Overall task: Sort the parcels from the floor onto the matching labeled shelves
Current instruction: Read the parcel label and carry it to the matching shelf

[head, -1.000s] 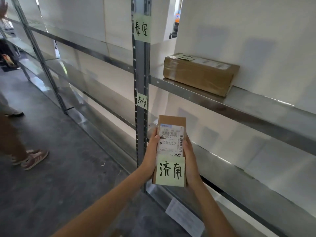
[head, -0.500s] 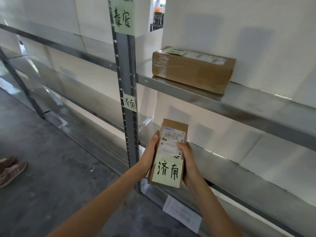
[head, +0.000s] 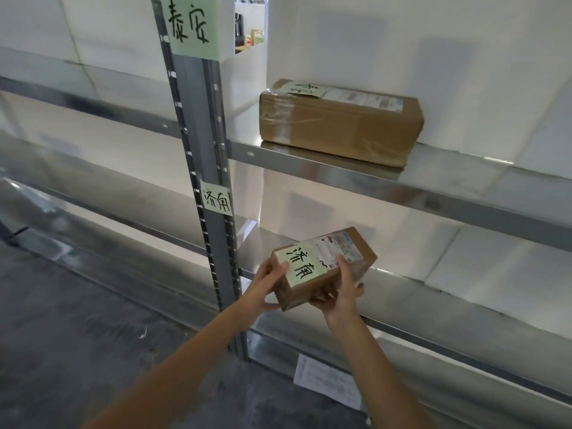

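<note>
Metal shelves (head: pixel 402 178) face you; both hands' fingers (head: pixel 343 264) clasp the parcel (head: pixel 325 267) tagged 济南. Next, slide it onto the matching lower shelf (head: pixel 433 308).

both forearms are bare to the frame edge, no sleeves, left hand (head: pixel 266 284) and right hand (head: pixel 340 292) ungloved.

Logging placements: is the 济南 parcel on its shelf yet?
Not yet. The small parcel is held by left hand and right hand over the lower shelf's front edge.
</note>
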### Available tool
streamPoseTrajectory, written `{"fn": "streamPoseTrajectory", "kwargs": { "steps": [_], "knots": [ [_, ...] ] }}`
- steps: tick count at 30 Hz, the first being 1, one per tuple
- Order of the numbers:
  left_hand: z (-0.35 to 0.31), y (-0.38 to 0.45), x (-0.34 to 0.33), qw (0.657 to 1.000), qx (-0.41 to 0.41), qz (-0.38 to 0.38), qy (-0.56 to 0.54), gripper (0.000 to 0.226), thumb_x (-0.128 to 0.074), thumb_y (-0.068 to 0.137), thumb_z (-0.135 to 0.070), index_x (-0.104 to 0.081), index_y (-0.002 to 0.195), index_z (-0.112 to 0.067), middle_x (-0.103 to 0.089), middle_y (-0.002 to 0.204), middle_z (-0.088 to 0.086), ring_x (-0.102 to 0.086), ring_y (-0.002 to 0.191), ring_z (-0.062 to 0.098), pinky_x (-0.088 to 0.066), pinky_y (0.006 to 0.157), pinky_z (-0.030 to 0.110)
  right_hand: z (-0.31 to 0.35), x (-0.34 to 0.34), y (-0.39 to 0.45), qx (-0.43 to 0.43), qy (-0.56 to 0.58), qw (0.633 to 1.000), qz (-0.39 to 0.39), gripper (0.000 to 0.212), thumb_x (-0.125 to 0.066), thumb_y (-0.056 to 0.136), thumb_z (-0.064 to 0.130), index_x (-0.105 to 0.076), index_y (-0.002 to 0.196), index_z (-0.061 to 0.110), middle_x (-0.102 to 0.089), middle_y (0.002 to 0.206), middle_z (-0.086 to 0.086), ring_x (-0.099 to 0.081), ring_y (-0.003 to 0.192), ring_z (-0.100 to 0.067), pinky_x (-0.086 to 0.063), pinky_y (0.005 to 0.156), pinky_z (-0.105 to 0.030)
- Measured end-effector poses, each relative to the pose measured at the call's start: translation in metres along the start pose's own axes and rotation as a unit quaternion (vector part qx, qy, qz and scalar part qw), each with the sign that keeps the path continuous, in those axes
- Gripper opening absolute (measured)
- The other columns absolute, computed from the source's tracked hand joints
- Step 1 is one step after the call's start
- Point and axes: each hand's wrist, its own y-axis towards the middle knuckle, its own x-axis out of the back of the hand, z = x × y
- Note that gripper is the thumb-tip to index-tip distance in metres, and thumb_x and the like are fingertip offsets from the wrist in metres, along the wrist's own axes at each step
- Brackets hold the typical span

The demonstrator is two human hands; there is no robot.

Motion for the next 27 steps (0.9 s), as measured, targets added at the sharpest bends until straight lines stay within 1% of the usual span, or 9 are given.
{"fn": "streamPoseTrajectory", "kwargs": {
  "steps": [3,5,8,10,13,19,23,25,27],
  "knots": [
    [-0.008,0.010,-0.003,1.000,-0.011,-0.004,0.001,0.076,-0.071,0.072,-0.056,-0.049,0.140,-0.029,-0.065,0.129,0.009,-0.060,0.121,0.032,-0.058,0.091,0.047,-0.004,0.001,0.004,0.007,0.015,1.000,0.006,0.110,-0.089,0.059,0.052,-0.028,0.148,0.031,-0.070,0.123,-0.018,-0.069,0.109,-0.037,-0.057,0.083,-0.066],
    [-0.011,0.018,-0.001,1.000,-0.007,-0.013,0.010,0.061,-0.069,0.082,-0.047,-0.052,0.138,-0.028,-0.066,0.127,0.010,-0.060,0.119,0.034,-0.059,0.088,0.044,-0.003,0.005,0.007,0.023,0.002,1.000,0.015,0.087,-0.082,0.076,0.045,-0.030,0.144,0.030,-0.069,0.123,-0.018,-0.067,0.111,-0.038,-0.056,0.088,-0.065],
    [-0.013,0.029,0.011,0.999,0.004,-0.015,0.030,0.041,-0.061,0.094,-0.039,-0.056,0.134,-0.031,-0.064,0.130,0.009,-0.057,0.121,0.035,-0.057,0.083,0.040,0.002,0.013,0.013,0.053,-0.017,0.998,-0.019,0.086,-0.073,0.087,0.041,-0.017,0.151,0.031,-0.060,0.135,-0.011,-0.059,0.122,-0.032,-0.054,0.093,-0.052],
    [-0.015,0.036,0.021,0.999,0.016,-0.014,0.036,0.041,-0.058,0.095,-0.038,-0.056,0.135,-0.029,-0.061,0.132,0.012,-0.056,0.122,0.037,-0.055,0.082,0.038,0.008,0.020,0.019,0.084,-0.054,0.994,-0.054,0.085,-0.068,0.091,0.044,-0.015,0.156,0.031,-0.052,0.139,-0.003,-0.050,0.123,-0.023,-0.042,0.101,-0.041],
    [-0.024,0.043,0.030,0.999,0.032,-0.012,0.033,0.039,-0.056,0.097,-0.037,-0.055,0.132,-0.020,-0.061,0.131,0.015,-0.057,0.121,0.038,-0.056,0.091,0.042,0.017,0.029,0.030,0.145,-0.166,0.974,-0.059,0.054,-0.057,0.098,0.045,-0.046,0.145,0.021,-0.055,0.138,-0.001,-0.046,0.126,-0.019,-0.030,0.099,-0.032],
    [-0.029,0.069,0.032,0.998,0.028,-0.056,-0.013,0.040,-0.058,0.093,-0.039,-0.063,0.126,-0.017,-0.070,0.124,0.013,-0.063,0.119,0.038,-0.048,0.104,0.058,0.010,0.026,0.039,0.185,-0.258,0.945,-0.076,0.035,-0.061,0.098,0.039,-0.063,0.125,0.017,-0.066,0.127,-0.005,-0.057,0.120,-0.025,-0.044,0.110,-0.044],
    [-0.021,0.082,0.032,0.994,0.021,-0.106,-0.026,0.043,-0.061,0.092,-0.043,-0.065,0.124,-0.016,-0.075,0.115,0.010,-0.068,0.109,0.034,-0.055,0.096,0.053,0.002,0.024,0.041,0.199,-0.293,0.928,-0.116,0.020,-0.062,0.098,0.034,-0.066,0.109,0.017,-0.069,0.109,-0.005,-0.064,0.107,-0.027,-0.051,0.104,-0.049],
    [-0.014,0.091,0.035,0.992,0.019,-0.124,-0.018,0.055,-0.068,0.081,-0.053,-0.066,0.123,-0.016,-0.074,0.115,0.010,-0.067,0.111,0.034,-0.053,0.098,0.055,-0.002,0.024,0.041,0.203,-0.303,0.923,-0.120,0.022,-0.062,0.099,0.032,-0.067,0.111,0.015,-0.068,0.106,-0.005,-0.064,0.103,-0.026,-0.053,0.102,-0.047],
    [-0.011,0.097,0.035,0.989,0.017,-0.144,-0.004,0.049,-0.068,0.086,-0.049,-0.067,0.119,-0.013,-0.073,0.113,0.009,-0.066,0.110,0.032,-0.051,0.101,0.053,-0.007,0.025,0.042,0.195,-0.305,0.924,-0.120,0.021,-0.063,0.098,0.032,-0.066,0.111,0.016,-0.068,0.107,-0.007,-0.066,0.106,-0.030,-0.053,0.101,-0.050]
  ]
}}
